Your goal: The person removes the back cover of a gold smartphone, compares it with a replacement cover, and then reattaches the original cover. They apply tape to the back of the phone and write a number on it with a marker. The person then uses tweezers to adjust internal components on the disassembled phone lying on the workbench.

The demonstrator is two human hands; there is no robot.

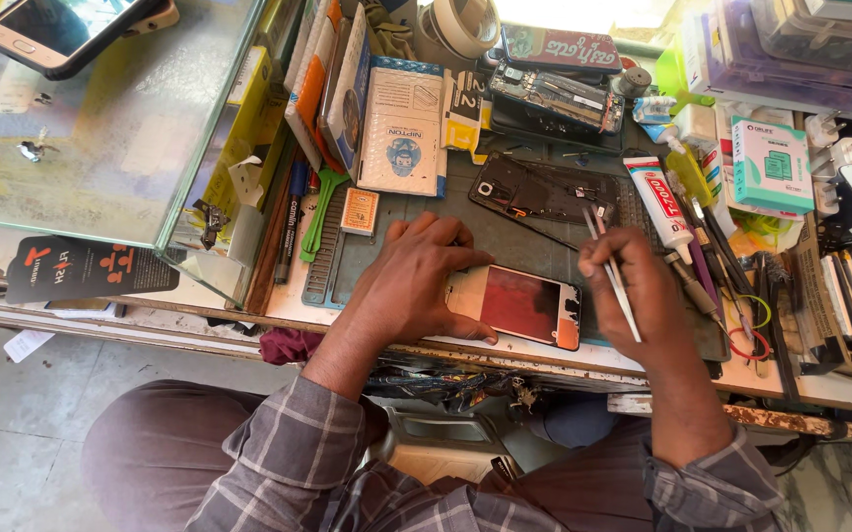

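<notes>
Reddish phone screen (527, 305) half hidden under left hand (416, 286), fingers spread flat; right hand (643, 291) fingers pinch tweezers (611, 276); teal box (773, 166) beside white tube (660, 205).

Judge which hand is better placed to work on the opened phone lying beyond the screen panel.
Probably the right hand: it holds tweezers with tips near the opened phone. The left hand rests on the screen panel.

- I count two hands on the bench: left hand (414, 286), right hand (638, 286).
- One phone screen panel (519, 305) under the left hand.
- One pair of tweezers (611, 276) in the right hand.
- Two opened phone bodies beyond the hands: (542, 192), (556, 96).
- One glue tube (660, 205) right of the right hand.
</notes>
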